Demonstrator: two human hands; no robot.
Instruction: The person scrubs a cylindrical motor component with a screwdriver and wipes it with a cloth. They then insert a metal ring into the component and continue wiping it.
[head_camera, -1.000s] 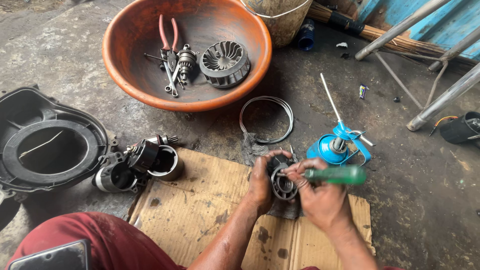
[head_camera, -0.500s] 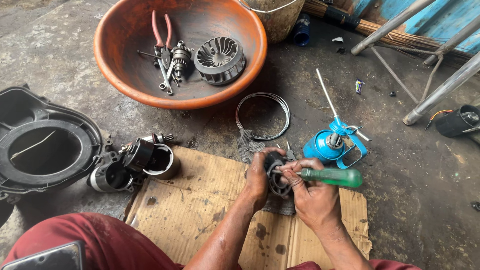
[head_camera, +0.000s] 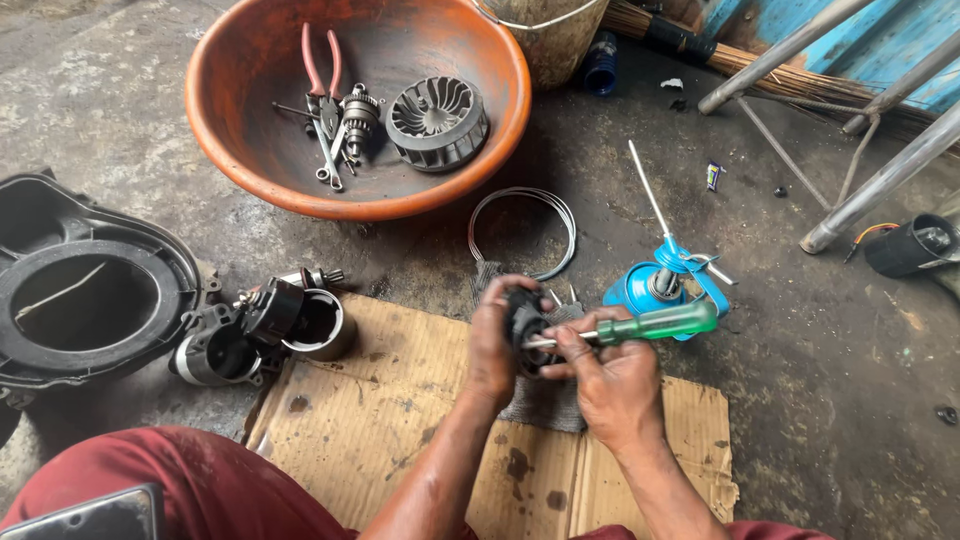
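My left hand (head_camera: 495, 345) grips a small round black motor part (head_camera: 524, 322) just above a grey rag (head_camera: 545, 400) on a sheet of brown cardboard (head_camera: 380, 400). My right hand (head_camera: 610, 380) holds a screwdriver with a green handle (head_camera: 655, 324); its metal shaft points left into the black part. Both hands are greasy and close together, fingers touching the part.
An orange basin (head_camera: 250, 150) at the back holds red-handled pliers (head_camera: 318, 65), a wrench, a gear shaft and a grey finned fan wheel (head_camera: 437, 120). A wire ring (head_camera: 523, 232), a blue oil can (head_camera: 655, 285), black housings (head_camera: 90, 290), metal cylinders (head_camera: 265, 325) and metal pipes (head_camera: 880, 180) lie around.
The view has shifted slightly, so everything sits a little further left in frame. My hands stay together on the black part, with the screwdriver still pointing into it.
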